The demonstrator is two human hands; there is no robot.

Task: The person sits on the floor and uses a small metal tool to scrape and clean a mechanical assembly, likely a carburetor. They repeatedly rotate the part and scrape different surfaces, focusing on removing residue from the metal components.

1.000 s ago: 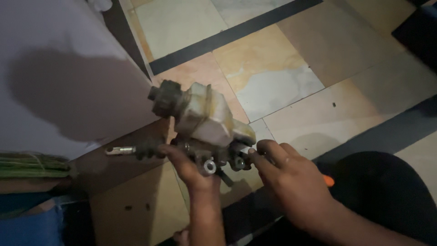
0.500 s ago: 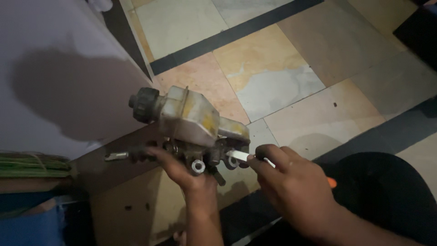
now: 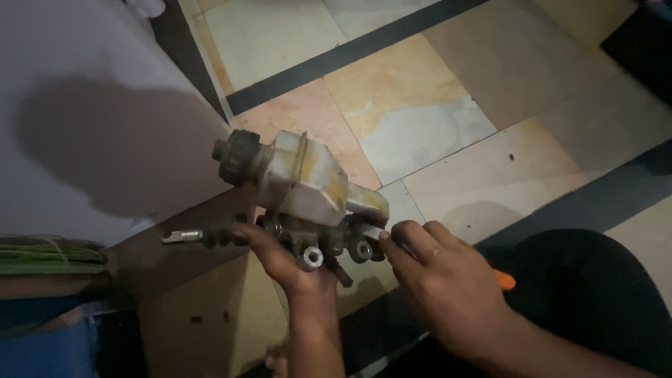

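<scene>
Left hand holds capped reservoir, contents unseen; right hand perhaps touching

Grimy brake master cylinder, tilted, held aloft

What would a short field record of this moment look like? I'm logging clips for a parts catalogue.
left hand: left hand cradles the brake master cylinder from below
right hand: right hand closes its grip on an orange-handled tool, tip at the cylinder's end
reservoir: yellowed plastic reservoir on top, black cap towards the left
pushrod: pushrod sticks out left
surface: tiled floor below
</scene>
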